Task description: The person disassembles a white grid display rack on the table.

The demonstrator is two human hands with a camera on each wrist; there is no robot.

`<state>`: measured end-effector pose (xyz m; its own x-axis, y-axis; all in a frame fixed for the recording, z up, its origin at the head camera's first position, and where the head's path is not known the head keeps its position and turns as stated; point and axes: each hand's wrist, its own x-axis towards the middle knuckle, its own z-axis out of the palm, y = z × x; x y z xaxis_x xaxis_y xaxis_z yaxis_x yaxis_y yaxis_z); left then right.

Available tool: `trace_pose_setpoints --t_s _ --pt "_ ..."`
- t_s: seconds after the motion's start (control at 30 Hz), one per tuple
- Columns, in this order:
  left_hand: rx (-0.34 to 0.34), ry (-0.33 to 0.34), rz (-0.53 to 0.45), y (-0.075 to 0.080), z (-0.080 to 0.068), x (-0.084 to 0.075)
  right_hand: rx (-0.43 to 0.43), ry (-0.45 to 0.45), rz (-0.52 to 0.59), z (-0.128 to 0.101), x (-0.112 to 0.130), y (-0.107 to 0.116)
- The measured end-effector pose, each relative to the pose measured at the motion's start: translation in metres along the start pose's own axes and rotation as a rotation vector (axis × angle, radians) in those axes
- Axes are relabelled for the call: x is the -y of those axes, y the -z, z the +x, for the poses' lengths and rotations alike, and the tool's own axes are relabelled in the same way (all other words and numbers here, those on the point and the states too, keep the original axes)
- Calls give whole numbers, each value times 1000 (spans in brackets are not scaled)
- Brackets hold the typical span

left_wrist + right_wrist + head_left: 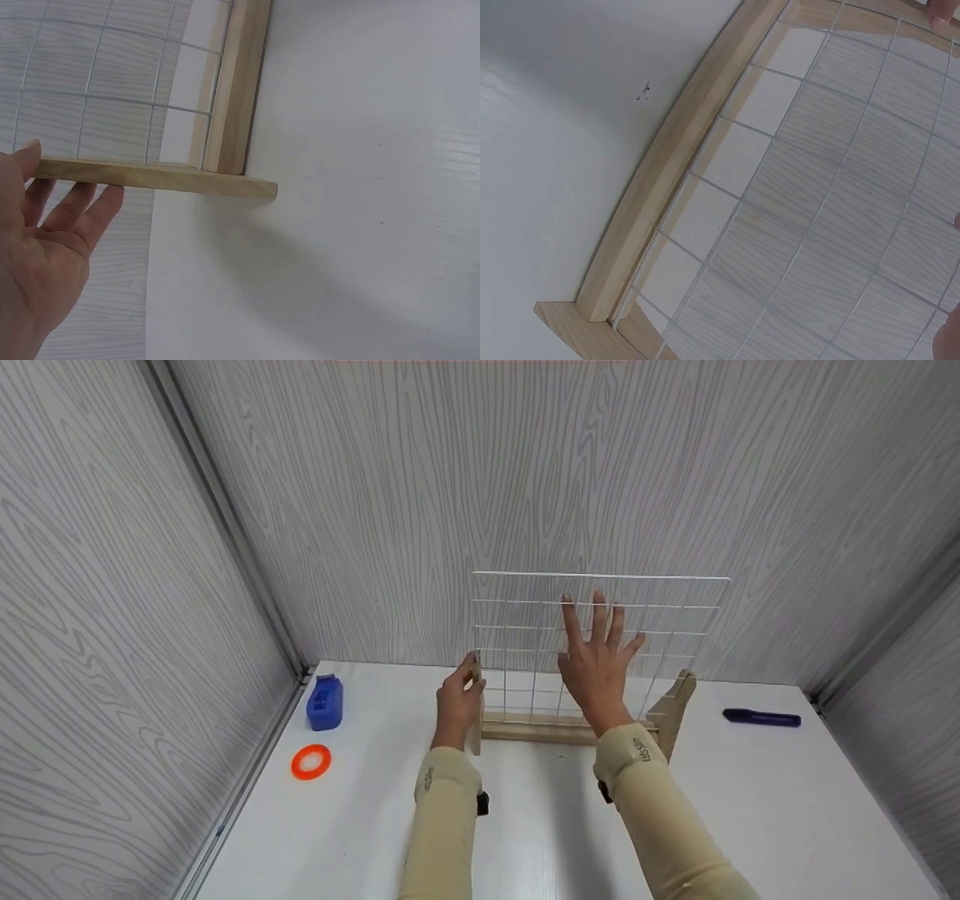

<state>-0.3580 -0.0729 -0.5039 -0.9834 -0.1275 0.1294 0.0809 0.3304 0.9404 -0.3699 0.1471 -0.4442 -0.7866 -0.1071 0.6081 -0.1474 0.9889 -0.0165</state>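
Observation:
A white wire grid panel point(519, 649) stands upright in a wooden stand, its lower edge along the wooden crossbar point(536, 733). My left hand point(457, 706) pinches the stand's left side piece point(157, 177), thumb on the grid side and fingers on the outer side. My right hand point(598, 671) lies with fingers spread straight against the grid, its fingertips near the upper wires. The right side piece point(675, 712) of the stand rises beyond my right wrist. In the right wrist view the crossbar point(676, 142) runs beside the grid, and only bits of fingers show at the right edge.
To the left on the white table point(517, 840) are a blue tape dispenser point(325, 703) and an orange ring-shaped roll point(310, 762). A dark pen-like tool point(762, 718) lies at the right. A wood-grain wall point(390, 510) rises close behind the stand.

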Motion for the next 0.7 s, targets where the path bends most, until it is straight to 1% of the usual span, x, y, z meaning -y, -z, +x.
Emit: trace_pose_setpoints --t_s 0.27,0.37,0.47,0.53,0.6,0.7 --pt "-6 0 0 -2 -1 -2 14 -6 27 1 -2 4" --pt "-2 -15 11 -3 -1 -2 -19 -31 43 5 -5 9" --pt "-16 -37 9 -2 1 -1 -58 -41 51 11 -6 15" --pt "-28 -41 4 -1 3 0 -56 -37 56 14 -6 18" --pt "-27 -25 3 -1 3 1 -38 -32 55 15 -6 20" --pt "0 1 5 -2 4 2 -29 -39 60 15 -6 22"
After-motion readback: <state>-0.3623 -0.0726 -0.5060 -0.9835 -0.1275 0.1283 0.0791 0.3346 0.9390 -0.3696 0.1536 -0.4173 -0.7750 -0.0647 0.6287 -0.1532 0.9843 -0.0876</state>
